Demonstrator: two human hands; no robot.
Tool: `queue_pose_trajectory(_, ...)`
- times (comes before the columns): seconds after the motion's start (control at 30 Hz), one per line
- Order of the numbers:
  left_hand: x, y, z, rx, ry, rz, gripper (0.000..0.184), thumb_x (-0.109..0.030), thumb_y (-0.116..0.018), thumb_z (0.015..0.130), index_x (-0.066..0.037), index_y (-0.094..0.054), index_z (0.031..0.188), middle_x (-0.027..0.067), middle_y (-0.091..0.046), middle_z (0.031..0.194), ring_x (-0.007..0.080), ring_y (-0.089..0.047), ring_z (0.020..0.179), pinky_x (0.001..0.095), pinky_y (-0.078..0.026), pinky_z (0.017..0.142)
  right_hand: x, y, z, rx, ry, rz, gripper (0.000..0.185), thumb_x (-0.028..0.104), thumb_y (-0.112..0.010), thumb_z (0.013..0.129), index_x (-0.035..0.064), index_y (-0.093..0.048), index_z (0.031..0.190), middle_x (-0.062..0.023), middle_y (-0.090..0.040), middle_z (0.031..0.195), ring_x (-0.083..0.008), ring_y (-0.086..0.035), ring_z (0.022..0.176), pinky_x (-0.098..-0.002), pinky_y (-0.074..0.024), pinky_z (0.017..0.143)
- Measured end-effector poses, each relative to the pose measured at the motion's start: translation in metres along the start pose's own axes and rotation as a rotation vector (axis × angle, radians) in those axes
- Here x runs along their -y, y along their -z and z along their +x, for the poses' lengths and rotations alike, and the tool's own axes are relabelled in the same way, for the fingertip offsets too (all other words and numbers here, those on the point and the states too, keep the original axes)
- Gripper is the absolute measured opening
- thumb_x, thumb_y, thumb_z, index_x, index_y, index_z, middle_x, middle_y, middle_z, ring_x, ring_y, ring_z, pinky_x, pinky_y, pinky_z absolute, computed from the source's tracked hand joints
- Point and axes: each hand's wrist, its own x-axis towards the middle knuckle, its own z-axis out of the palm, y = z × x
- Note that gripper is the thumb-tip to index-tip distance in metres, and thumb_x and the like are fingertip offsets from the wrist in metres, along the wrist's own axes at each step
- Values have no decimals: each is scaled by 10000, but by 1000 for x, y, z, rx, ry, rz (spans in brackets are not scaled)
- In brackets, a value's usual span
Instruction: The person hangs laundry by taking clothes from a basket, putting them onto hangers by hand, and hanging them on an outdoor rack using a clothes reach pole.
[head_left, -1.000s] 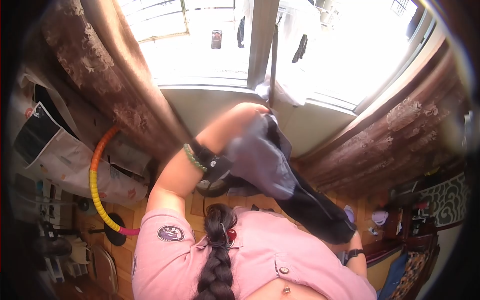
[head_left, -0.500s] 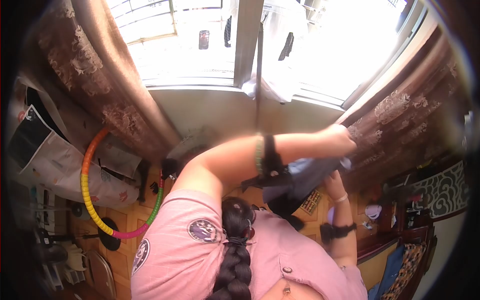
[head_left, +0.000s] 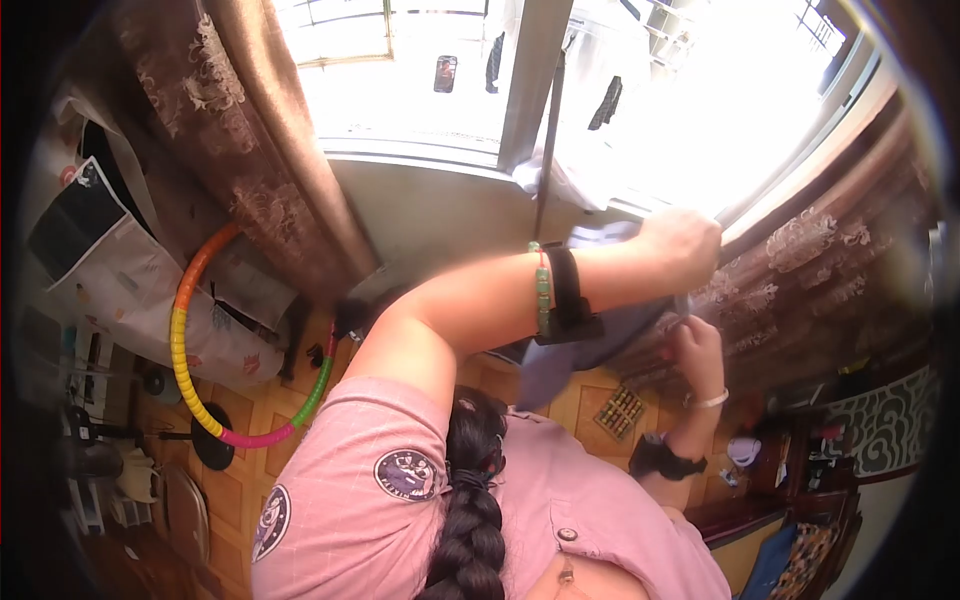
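Left arm (head_left: 470, 305) bent across to the right; left hand (head_left: 685, 250) clenched on bluish-grey garment (head_left: 572, 362); right hand (head_left: 697, 352) raised below it, fingers curled near garment; pinch unclear.

Two hands (head_left: 685, 250) (head_left: 702, 358), one garment (head_left: 590, 350), two curtains (head_left: 275, 215) (head_left: 795, 245), one hoop (head_left: 180, 350) (four colours)

beaded frame (head_left: 619, 413) on wooden floor (head_left: 574, 408)

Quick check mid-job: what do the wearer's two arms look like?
The left arm has a pink short sleeve, two round patches, a green bead bracelet and a black strap. The right arm has a white band and another black strap.
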Motion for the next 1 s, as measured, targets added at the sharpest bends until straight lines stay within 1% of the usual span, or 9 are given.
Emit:
queue_pose_trajectory(0.1, -8, -15, -3, 37, -71, 89, 150, -159, -618, 753, -47, -718, 748, 150, -692, 795, 268, -688, 773, 360, -549, 676, 26, -17, -6, -38, 84, 578, 156, 17, -466, 866, -54, -593, 922, -95, -652, 833, -152, -633, 797, -321, -516, 685)
queue_pose_trajectory(0.17, -19, -31, -4, 12, -167, 162, 152, -180, -638, 720, -55, -721, 747, 136, -696, 810, 274, -684, 749, 365, -543, 636, -1, -49, 23, -651, 652, -59, 136, 24, -487, 869, -44, -603, 890, -65, -644, 807, -127, -598, 741, -317, -502, 693)
queue_pose_trajectory(0.2, -28, -29, -9, 13, -173, 159, 152, -180, -638, 720, -55, -721, 747, 136, -696, 810, 274, -684, 749, 365, -543, 636, 0, -54, 30, -685, 718, -119, 136, 24, -488, 869, -44, -603, 890, -65, -644, 807, -127, -598, 741, -317, -502, 694)
queue_pose_trajectory(0.4, -105, 7, -70, 230, -815, -34, 172, -248, -620, 696, -100, -706, 697, 87, -643, 640, 275, -652, 623, 381, -491, 504, 20, -62, 20, -339, 450, 345, 134, 25, -491, 868, -43, -604, 891, -64, -643, 807, -128, -596, 739, -318, -501, 695)
queue_pose_trajectory(0.57, -125, 32, -111, 145, -1305, -353, 440, -468, -561, 812, -78, -676, 644, 146, -608, 596, 344, -630, 648, 428, -493, 568, 22, -66, 21, -286, 426, 373, 132, 25, -494, 867, -43, -605, 892, -63, -643, 807, -128, -595, 738, -318, -501, 695)
queue_pose_trajectory(0.6, -115, 43, -112, 143, -1305, -347, 440, -468, -561, 812, -78, -676, 644, 146, -608, 596, 344, -630, 648, 428, -493, 568, 21, -66, 20, -272, 417, 382, 132, 25, -495, 866, -43, -605, 892, -62, -643, 807, -128, -594, 737, -318, -501, 696)
queue_pose_trajectory(0.67, -91, 64, -97, 333, -863, -365, 459, -493, -552, 830, -74, -679, 690, 150, -633, 662, 355, -637, 691, 430, -507, 619, 21, -66, 21, -252, 408, 392, 131, 25, -496, 866, -42, -605, 892, -62, -643, 807, -129, -594, 737, -318, -501, 696)
queue_pose_trajectory(0.8, -31, 28, -46, 173, -79, -240, 598, -559, -502, 873, 30, -582, 932, 224, -639, 803, 383, -632, 785, 465, -503, 717, 24, -66, 21, -248, 408, 402, 130, 26, -498, 865, -42, -605, 893, -61, -643, 806, -129, -593, 736, -319, -500, 697)
queue_pose_trajectory(1.0, -16, -10, -37, -52, -120, -272, 401, -382, -577, 883, 17, -566, 916, 200, -641, 786, 366, -645, 793, 449, -507, 707, 28, -65, 23, -268, 424, 398, 128, 26, -502, 864, -41, -606, 894, -60, -643, 806, -129, -591, 734, -319, -500, 698)
